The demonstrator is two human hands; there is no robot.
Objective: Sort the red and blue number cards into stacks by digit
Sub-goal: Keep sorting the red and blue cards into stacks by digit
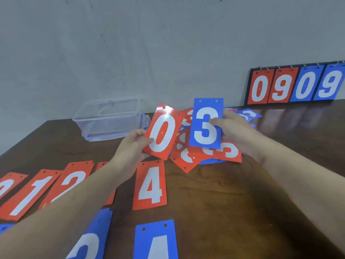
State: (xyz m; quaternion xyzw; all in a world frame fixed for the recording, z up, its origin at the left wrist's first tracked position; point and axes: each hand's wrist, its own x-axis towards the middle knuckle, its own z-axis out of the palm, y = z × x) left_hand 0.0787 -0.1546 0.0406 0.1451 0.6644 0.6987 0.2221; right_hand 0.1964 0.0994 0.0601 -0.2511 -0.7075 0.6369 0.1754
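Pinching a flat rectangular red 0 card point(162, 133) above the glossy wooden surface point(233, 193), the left hand point(134, 144) is raised; the right hand's point(235, 129) fingers point(214, 122) are gripping a blue 3 card point(206, 124) over the pile point(201, 154).

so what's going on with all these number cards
A person is sorting number cards on a brown table. The left hand holds a red 0 card and the right hand holds a blue 3 card, both lifted above a mixed pile. Red cards 1, 2 and 4 already lie in a row, blue ones nearer the camera.
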